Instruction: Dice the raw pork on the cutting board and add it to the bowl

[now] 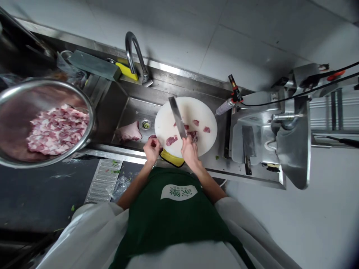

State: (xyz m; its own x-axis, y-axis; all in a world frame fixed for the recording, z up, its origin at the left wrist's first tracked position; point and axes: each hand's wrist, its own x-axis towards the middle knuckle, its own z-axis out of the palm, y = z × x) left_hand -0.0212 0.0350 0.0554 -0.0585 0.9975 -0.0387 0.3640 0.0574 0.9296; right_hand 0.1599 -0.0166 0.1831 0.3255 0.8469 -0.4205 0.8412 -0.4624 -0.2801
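Note:
My right hand (pixel 190 152) is wrapped around the handle of a kitchen knife (pixel 177 116), whose broad blade points away from me over the round white cutting board (pixel 165 112). Beside and partly under that hand lies a dark red chunk of meat (pixel 193 136). Several smaller pieces are scattered on the board, among them one meat piece (pixel 171 140) at the near left. At the board's left edge, my left hand (pixel 152 150) has its fingers pinched at a small strip of meat (pixel 152 136). In the sink to the left rests a larger slab of meat (pixel 129 132).
A big metal bowl (pixel 89 123) of cut meat stands at left. Behind the sink (pixel 134 106) rises a curved faucet (pixel 136 48). A blowtorch (pixel 228 104) lies right of the board, near a slicing machine (pixel 294 149) and another knife (pixel 248 149). A yellow-edged cloth (pixel 171 160) sits under the board.

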